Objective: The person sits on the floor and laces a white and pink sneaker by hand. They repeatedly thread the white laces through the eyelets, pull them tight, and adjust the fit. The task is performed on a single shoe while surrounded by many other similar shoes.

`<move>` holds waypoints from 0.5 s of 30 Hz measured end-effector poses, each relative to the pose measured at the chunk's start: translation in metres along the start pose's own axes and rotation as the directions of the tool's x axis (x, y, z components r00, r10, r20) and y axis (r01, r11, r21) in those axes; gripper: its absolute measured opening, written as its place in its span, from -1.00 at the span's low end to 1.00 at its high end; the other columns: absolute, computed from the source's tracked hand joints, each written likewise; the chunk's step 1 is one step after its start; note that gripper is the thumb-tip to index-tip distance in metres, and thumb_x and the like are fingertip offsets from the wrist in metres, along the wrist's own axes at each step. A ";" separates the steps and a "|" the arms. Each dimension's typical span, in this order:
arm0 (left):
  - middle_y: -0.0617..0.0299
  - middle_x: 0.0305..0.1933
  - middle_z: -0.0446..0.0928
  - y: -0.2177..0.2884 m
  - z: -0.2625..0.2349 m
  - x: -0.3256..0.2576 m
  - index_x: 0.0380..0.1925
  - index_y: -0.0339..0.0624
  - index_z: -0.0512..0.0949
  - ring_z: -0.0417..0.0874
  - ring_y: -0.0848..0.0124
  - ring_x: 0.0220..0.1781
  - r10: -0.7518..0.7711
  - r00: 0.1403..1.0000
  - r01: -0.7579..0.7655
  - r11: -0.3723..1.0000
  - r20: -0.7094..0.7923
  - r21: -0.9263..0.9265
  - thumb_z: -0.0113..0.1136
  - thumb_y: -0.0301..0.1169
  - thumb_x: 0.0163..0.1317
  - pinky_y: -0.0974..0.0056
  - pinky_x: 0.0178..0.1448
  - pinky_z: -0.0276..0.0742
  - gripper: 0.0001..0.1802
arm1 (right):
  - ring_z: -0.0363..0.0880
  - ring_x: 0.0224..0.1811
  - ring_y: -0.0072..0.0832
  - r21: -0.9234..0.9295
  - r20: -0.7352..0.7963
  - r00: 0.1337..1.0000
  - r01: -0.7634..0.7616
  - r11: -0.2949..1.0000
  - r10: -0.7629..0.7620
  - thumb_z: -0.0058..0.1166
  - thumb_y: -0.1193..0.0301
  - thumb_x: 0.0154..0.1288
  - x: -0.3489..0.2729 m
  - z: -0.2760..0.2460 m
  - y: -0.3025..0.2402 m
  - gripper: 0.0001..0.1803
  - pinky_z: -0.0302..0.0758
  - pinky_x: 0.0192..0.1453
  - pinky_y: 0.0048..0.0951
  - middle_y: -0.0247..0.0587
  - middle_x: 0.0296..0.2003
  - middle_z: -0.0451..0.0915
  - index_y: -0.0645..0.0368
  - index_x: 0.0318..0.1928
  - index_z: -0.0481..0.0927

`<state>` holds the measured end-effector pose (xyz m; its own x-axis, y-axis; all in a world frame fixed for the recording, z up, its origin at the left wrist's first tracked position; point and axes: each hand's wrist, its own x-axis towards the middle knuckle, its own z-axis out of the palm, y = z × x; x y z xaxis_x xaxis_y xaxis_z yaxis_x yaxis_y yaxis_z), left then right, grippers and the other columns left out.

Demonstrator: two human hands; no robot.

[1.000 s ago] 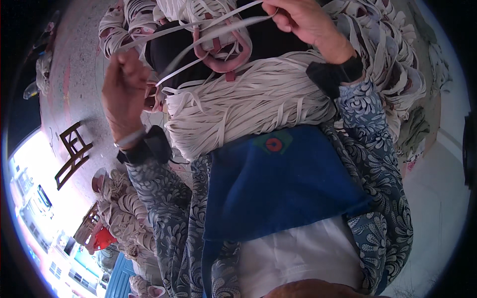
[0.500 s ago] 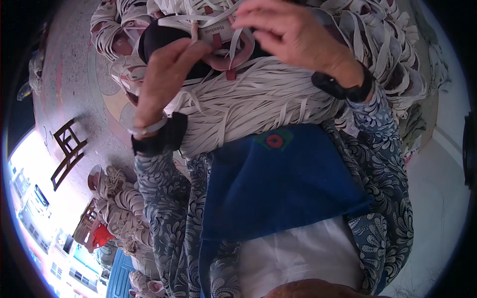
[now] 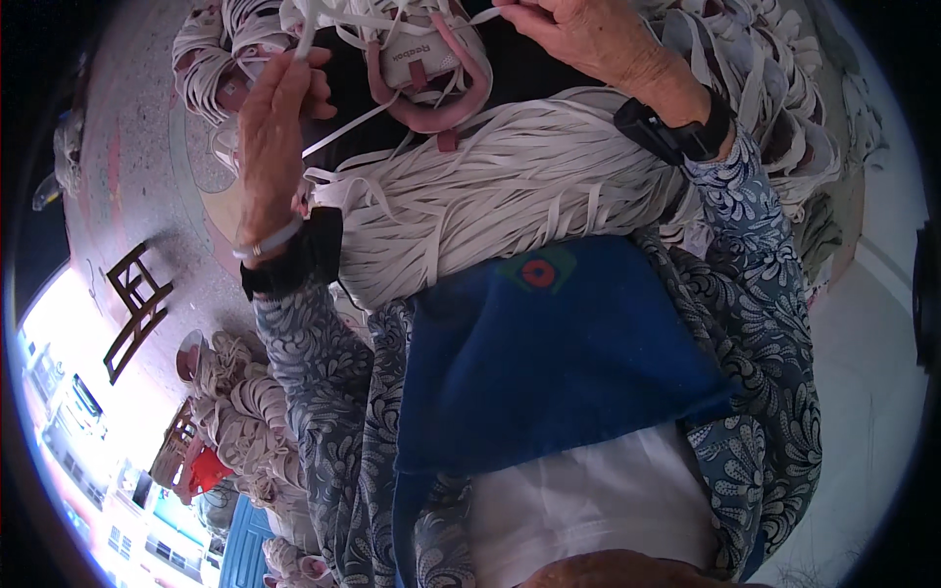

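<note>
A pale shoe (image 3: 410, 57) with a pink padded collar lies in front of me on a black surface, its heel toward me. My left hand (image 3: 272, 137), left of the shoe, is closed on a white shoelace (image 3: 311, 34) that stretches up from its fingers. Beyond the shoe's right side, my right hand (image 3: 588, 34) pinches another stretch of white lace (image 3: 484, 16). Between the hands, lace runs across the shoe's upper part, which the picture's top edge cuts off. A large bundle of off-white laces (image 3: 510, 181) lies between the shoe and my lap.
Stacked pale shoes stand at the far left (image 3: 204, 73) and along the right (image 3: 760, 98). More shoes (image 3: 250, 421) are piled at the lower left, near a small wooden stool (image 3: 137, 299). A blue cloth (image 3: 559, 363) covers my lap.
My hands have moved apart, the left one leftward and nearer me, the right one slightly up. Lace is now drawn out to both sides. The shoe sits slightly further left.
</note>
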<state>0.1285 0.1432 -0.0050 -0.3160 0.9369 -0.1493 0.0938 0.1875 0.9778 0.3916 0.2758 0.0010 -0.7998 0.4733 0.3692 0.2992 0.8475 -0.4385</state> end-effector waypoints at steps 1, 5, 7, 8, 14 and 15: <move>0.39 -0.41 0.45 0.000 0.000 -0.004 -0.10 -0.26 0.56 0.39 0.66 -0.44 -0.011 1.000 0.011 1.000 -0.004 -0.008 -0.02 -0.27 0.43 0.54 -0.34 0.32 -0.71 | 0.51 -0.41 -0.21 -0.084 0.012 0.997 0.073 0.994 -0.073 0.14 0.50 0.20 -0.003 -0.002 0.005 -0.89 0.50 -0.32 -0.28 -0.08 -0.38 0.49 0.32 -0.31 0.57; 0.37 -0.39 0.48 -0.009 -0.011 -0.009 -0.12 -0.23 0.58 0.44 0.62 -0.40 -0.087 0.992 0.077 0.992 0.095 0.098 0.00 -0.26 0.42 0.52 -0.28 0.37 -0.72 | 0.50 -0.41 -0.25 -0.164 0.060 0.996 -0.055 0.985 0.066 0.11 0.52 0.22 -0.009 -0.013 -0.009 -0.90 0.49 -0.35 -0.33 -0.11 -0.33 0.42 0.34 -0.33 0.55; 0.37 -0.38 0.48 -0.011 -0.005 -0.012 -0.13 -0.22 0.60 0.43 0.63 -0.42 -0.051 0.994 0.034 0.984 0.096 0.177 0.02 -0.25 0.42 0.52 -0.30 0.36 -0.71 | 0.45 -0.40 -0.31 -0.203 0.052 0.997 -0.052 0.978 0.064 0.08 0.53 0.22 -0.006 -0.014 -0.020 -0.91 0.48 -0.36 -0.38 -0.14 -0.36 0.35 0.32 -0.40 0.52; 0.37 -0.38 0.49 -0.009 -0.003 -0.013 -0.13 -0.22 0.60 0.44 0.63 -0.41 0.061 0.995 -0.083 0.945 0.079 0.316 0.03 -0.25 0.42 0.52 -0.30 0.35 -0.71 | 0.41 -0.40 -0.34 -0.306 0.100 0.995 0.031 0.951 0.000 0.08 0.54 0.21 -0.006 -0.010 -0.019 -0.89 0.47 -0.38 -0.40 -0.16 -0.39 0.31 0.29 -0.45 0.48; 0.30 -0.30 0.56 0.015 0.000 -0.014 -0.13 -0.26 0.62 0.55 0.55 -0.35 0.027 0.999 -0.016 0.972 -0.041 0.235 0.07 -0.27 0.39 0.48 -0.22 0.48 -0.71 | 0.32 -0.37 -0.39 -0.627 0.438 0.849 0.524 0.576 -0.295 0.06 0.54 0.18 -0.005 0.001 -0.005 -0.83 0.46 -0.33 -0.34 -0.20 -0.53 0.26 0.20 -0.54 0.41; 0.27 -0.28 0.58 0.009 -0.001 -0.013 -0.13 -0.28 0.61 0.57 0.53 -0.33 -0.042 0.998 0.043 0.998 -0.040 0.036 0.09 -0.30 0.38 0.46 -0.18 0.53 -0.72 | 0.35 -0.36 -0.37 -0.476 0.282 0.905 0.420 0.773 -0.318 0.06 0.53 0.20 -0.004 0.003 -0.003 -0.86 0.45 -0.32 -0.31 -0.18 -0.50 0.33 0.24 -0.49 0.45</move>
<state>0.1320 0.1325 0.0054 -0.3571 0.9157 -0.1841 0.1139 0.2383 0.9645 0.3926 0.2703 -0.0019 -0.9657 0.0914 0.2430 0.1434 0.9680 0.2060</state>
